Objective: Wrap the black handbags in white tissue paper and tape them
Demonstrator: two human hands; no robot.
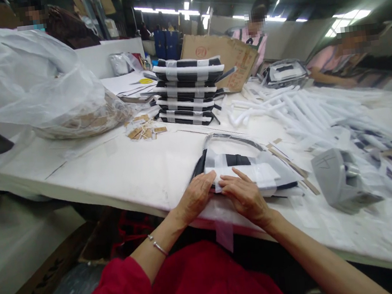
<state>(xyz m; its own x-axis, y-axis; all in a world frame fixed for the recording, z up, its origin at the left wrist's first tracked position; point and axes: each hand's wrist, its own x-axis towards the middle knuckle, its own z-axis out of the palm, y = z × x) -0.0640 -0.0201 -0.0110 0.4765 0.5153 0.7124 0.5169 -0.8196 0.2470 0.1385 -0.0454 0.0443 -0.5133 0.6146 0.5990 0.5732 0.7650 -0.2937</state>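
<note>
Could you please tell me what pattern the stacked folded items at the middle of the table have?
The stack shows black and white stripes, clearest in the head view.

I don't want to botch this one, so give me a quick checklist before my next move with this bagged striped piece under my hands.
1. Both hands on the bagged striped piece: ok, left hand and right hand flat on its near end.
2. Piece lying on the table: ok; a clear flap hangs over the edge.
3. Bag sealed: cannot tell.
4. Grey dispenser close by: ok, to its right.
5. Striped stack upright: ok.
</note>
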